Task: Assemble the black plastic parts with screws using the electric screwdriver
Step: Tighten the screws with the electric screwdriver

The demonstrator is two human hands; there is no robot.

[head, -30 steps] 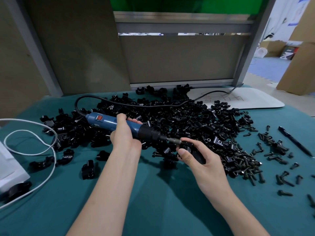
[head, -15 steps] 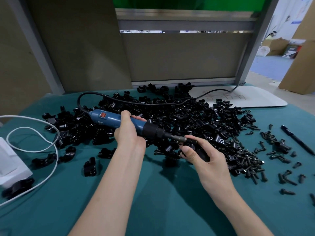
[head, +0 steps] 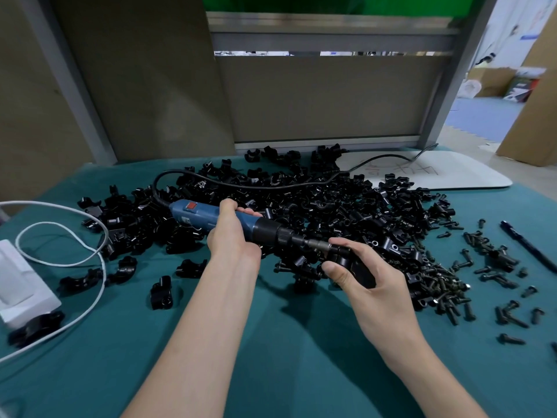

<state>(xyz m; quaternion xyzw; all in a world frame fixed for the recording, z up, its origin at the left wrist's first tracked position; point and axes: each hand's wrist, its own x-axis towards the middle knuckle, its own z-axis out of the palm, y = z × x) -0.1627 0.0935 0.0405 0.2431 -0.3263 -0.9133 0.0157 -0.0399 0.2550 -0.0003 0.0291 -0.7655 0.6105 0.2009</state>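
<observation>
Left grip (head: 232, 238) on screwdriver (head: 196, 214), teal cloth (head: 280, 357)

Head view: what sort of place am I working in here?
Probably a small-parts assembly bench in a workshop or factory: a heap of black plastic parts and loose screws on the teal table, a corded electric screwdriver, cardboard boxes behind.

Head-worn camera looks forward and down, close over the table (head: 301, 342).
</observation>
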